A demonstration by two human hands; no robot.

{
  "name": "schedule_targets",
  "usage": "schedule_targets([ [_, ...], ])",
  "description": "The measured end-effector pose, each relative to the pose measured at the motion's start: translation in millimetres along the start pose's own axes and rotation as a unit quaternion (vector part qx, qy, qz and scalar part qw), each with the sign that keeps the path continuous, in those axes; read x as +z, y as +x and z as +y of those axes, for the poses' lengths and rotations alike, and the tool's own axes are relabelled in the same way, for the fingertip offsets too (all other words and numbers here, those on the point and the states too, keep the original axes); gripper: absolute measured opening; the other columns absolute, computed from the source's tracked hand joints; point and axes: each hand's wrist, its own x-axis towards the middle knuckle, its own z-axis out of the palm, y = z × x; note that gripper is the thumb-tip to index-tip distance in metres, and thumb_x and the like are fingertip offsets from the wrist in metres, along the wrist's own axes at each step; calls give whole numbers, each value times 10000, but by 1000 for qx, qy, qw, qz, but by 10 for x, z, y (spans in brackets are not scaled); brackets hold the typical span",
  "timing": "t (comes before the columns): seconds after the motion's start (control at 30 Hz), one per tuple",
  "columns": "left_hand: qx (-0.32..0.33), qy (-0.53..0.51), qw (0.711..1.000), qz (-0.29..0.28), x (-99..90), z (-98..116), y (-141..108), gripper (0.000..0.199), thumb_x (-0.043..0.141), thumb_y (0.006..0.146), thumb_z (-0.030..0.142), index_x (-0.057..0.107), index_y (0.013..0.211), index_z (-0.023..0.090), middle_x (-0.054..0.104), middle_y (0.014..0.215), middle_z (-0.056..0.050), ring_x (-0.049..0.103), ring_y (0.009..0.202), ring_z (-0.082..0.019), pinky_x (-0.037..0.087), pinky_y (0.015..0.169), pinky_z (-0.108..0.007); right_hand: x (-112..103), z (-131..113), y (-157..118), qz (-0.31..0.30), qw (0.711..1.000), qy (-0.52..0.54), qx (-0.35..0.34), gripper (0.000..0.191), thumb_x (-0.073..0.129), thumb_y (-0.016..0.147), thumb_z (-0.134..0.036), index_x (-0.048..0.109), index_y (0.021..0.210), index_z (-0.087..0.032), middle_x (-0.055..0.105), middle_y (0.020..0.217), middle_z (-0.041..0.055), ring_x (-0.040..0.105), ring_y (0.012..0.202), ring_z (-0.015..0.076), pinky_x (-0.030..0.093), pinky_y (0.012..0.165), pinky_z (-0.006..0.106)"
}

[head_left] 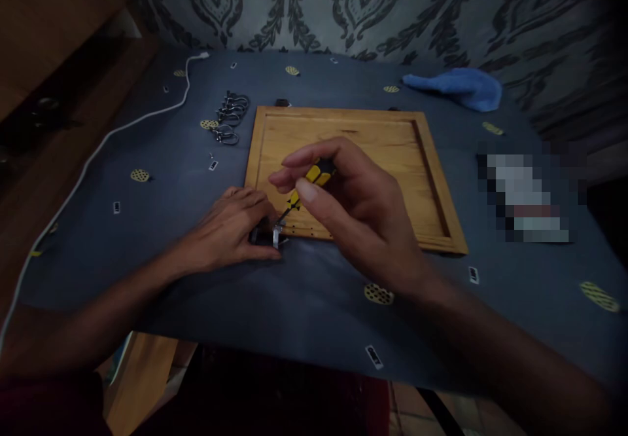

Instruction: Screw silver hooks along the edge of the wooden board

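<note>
A wooden panel with a raised frame (338, 136) lies on the dark cloth-covered table. At its near left corner sits a small metal fitting (277, 234) with dark parts, partly hidden by fingers. My left hand (238, 226) grips this fitting between thumb and fingers. In my right hand (358, 207) is a yellow and black screwdriver (316, 177), pinched by the thumb and fingers. The screwdriver's tip slants down to the left and meets the fitting. Small dark holes run along the near edge of the frame.
Several metal hooks or rings (229, 118) lie left of the panel. A white cable (142, 118) crosses the table's left side. A blue cloth (464, 87) rests at the back right, and a pixelated object (524, 197) lies at the right.
</note>
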Motion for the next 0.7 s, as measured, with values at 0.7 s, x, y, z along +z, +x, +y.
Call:
schedule_targets([
  [0.7, -3, -18, 1000, -8, -30, 33, 5, 585, 668, 903, 616, 612, 1288, 180, 670, 1321, -148, 602, 1230, -372, 467, 1010, -538, 448, 129, 273, -21, 975, 221, 15, 565, 505, 1036, -579, 408, 591, -245, 349, 551, -65, 271, 485, 118, 340, 536, 296],
])
